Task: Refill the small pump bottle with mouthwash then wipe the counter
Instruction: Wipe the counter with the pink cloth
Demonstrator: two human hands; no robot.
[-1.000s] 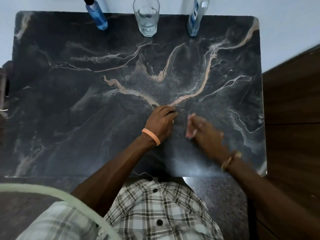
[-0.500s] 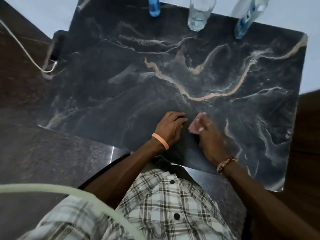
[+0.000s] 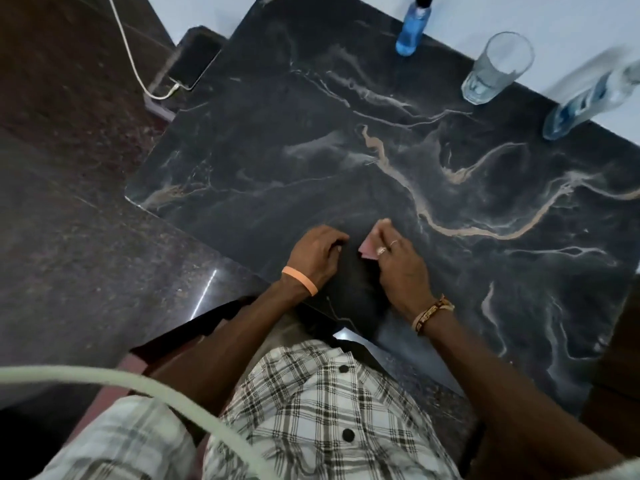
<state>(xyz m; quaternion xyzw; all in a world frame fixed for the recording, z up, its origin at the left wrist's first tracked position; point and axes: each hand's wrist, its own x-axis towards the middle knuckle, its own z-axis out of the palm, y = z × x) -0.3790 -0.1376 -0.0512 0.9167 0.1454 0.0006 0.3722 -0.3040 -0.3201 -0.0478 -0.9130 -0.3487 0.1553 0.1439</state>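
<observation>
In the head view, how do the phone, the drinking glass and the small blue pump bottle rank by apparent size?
1. Phone, largest.
2. Drinking glass.
3. Small blue pump bottle, smallest, though its top is cut off by the frame.
The phone and the glass look close, so their order is unsure.

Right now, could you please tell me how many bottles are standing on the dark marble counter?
2: a small blue pump bottle at the far edge, and a larger clear bottle with blue label at the far right, beyond the drinking glass. None seems hidden.
</observation>
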